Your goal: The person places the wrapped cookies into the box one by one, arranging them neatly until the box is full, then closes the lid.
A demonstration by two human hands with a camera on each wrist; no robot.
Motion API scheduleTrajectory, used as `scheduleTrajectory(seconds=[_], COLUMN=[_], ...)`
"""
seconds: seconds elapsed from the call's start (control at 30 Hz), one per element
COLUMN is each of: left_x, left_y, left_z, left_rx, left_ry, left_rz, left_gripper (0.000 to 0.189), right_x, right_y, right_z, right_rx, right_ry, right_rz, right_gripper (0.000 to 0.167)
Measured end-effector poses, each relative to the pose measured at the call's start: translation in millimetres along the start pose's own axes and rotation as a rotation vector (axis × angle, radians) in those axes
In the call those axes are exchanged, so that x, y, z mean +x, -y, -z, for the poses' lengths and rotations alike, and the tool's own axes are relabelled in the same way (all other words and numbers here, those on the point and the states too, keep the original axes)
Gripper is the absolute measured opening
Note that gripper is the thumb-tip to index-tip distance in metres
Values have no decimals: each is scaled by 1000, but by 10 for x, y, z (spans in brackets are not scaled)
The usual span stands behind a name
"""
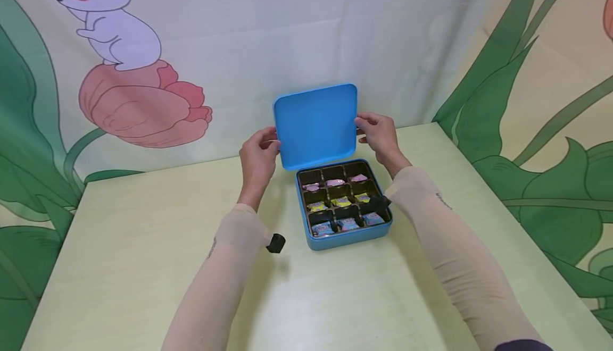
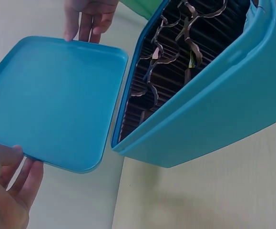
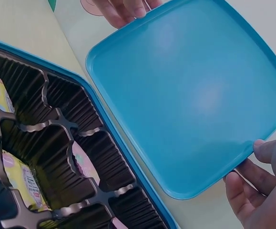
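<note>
Both hands hold a blue lid (image 1: 316,127) upright behind a blue box (image 1: 349,240), its plain inner side toward me. My left hand (image 1: 258,162) pinches the lid's left edge between thumb and fingers. At the opposite edge, my right hand (image 1: 380,135) grips it the same way. Inside the box sits a dark divided tray (image 3: 56,126). Wrapped sweets lie in its compartments: pink (image 1: 335,182) in the back row, yellow (image 1: 342,201) in the middle, blue (image 1: 348,224) in front. In the right wrist view, a narrow gap shows between lid and box rim.
The box stands on a pale table (image 1: 158,255), toward its back edge. Behind the table hangs a printed cloth (image 1: 249,64) with a cartoon animal, a pink flower and green leaves. A small black camera (image 1: 275,243) sits at the left wrist.
</note>
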State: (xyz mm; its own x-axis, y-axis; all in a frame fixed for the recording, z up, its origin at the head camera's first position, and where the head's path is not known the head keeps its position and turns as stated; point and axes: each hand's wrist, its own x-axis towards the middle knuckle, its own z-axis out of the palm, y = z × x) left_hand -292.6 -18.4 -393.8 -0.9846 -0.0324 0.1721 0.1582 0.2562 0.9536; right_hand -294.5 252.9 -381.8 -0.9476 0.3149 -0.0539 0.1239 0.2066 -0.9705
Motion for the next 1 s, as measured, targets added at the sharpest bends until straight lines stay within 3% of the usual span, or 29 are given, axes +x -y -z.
scheduleTrajectory(seconds=[0.73,1.0], left_x=[-80,-166], left_y=[53,40], left_z=[-84,-65], left_rx=[43,63], left_ry=[37,57], left_rz=[5,-29], left_gripper=[32,30], right_x=[-91,-196], right_y=[-108,-155], right_z=[141,219], right_rx=[-17,-14], right_ry=[-1,16], right_rz=[29,60], right_gripper=[38,39])
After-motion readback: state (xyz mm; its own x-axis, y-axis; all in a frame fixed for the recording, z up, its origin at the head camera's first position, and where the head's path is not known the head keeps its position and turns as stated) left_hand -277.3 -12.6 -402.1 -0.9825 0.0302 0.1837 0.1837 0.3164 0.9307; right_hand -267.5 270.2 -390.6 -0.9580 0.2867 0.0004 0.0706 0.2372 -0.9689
